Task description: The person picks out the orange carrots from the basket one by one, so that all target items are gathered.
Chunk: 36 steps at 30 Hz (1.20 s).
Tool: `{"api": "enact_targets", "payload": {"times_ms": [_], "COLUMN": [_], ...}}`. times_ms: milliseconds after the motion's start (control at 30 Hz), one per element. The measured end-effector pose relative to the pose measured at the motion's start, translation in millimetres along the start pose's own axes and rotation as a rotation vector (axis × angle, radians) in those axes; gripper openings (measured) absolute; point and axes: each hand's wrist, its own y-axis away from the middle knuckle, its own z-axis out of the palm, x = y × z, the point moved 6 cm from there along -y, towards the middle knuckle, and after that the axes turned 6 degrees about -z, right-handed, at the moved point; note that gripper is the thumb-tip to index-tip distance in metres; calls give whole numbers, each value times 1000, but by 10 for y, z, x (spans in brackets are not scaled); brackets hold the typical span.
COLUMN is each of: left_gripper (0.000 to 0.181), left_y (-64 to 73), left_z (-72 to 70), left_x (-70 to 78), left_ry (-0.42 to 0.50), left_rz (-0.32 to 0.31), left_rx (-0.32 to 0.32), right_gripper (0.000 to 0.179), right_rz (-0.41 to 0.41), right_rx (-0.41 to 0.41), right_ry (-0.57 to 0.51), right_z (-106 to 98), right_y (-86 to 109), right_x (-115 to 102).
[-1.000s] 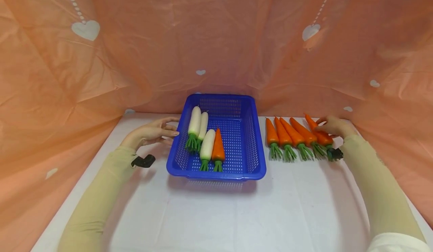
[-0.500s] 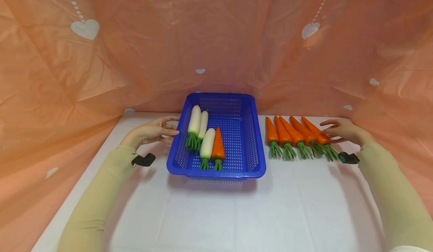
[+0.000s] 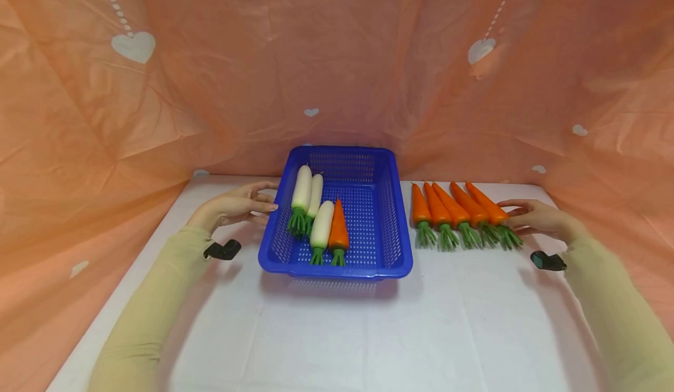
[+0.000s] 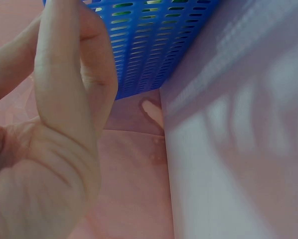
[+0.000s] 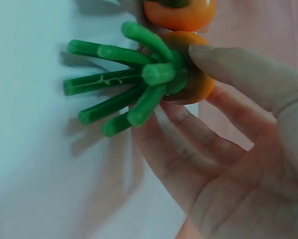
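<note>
A blue plastic basket (image 3: pixel 387 269) stands at the table's middle with several white radishes (image 3: pixel 302 188) and a single carrot (image 3: pixel 339 228) inside. My left hand (image 3: pixel 231 205) is at its left side, fingers loosely bent, fingertips at or against the outer wall; contact is hard to tell. To the right of the basket, several carrots (image 3: pixel 421 205) lie in a row, green stalks toward me. My right hand (image 3: pixel 542 219) touches the rightmost carrot (image 3: pixel 487 202) near its crown. The right wrist view shows the thumb (image 5: pixel 238 69) on its top and the other fingers extended beside it.
The white table (image 3: pixel 337 333) is ringed at the back and sides by an orange cloth (image 3: pixel 337 58) with white hearts. The basket's back edge is close to the rear cloth. Each wrist carries a small black camera mount, such as the left mount (image 3: pixel 223 250).
My right hand came off the rightmost carrot, drew back to the right, then touched it again near the crown. That carrot has shifted left toward its neighbour. My left hand stays put.
</note>
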Motion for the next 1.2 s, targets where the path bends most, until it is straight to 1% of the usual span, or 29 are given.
{"api": "enact_targets", "payload": {"times_ms": [167,267,467,633,733,833,933,1067,1200], "left_gripper": [69,69,70,70,69,69,69,71,73], "left_y": [3,0,-13,-15,-11,-4,3,5,5], "left_z": [0,1,0,-8,-17,-16,-8,3,11], "left_x": [6,5,-7,-12,-19,-21,-17,-15,-9], "left_ry": [1,-14,-19,-17,-17,-13,-11,-4,-2], "left_rz": [-14,-9,-9,-10,-10,-9,-6,-11,-18], "left_rx": [13,9,9,14,16,14,6,4,5], "right_gripper": [61,62,62,61,59,56,53,49,48], "right_rz": [0,5,15,-19,-27,-35,-55,-118,-200], "right_rx": [-2,-4,-3,6,24,48,73,80,63], "right_ry": [17,13,8,-10,-22,-13,11,16,10], "right_z": [38,44,32,-3,-47,-101,-153,-183,-113], "right_y": [-45,-59,-43,-15,-2,16,33,20,-36], "right_x": [-30,-39,-20,-37,-94,-192,-341,-642,-997]}}
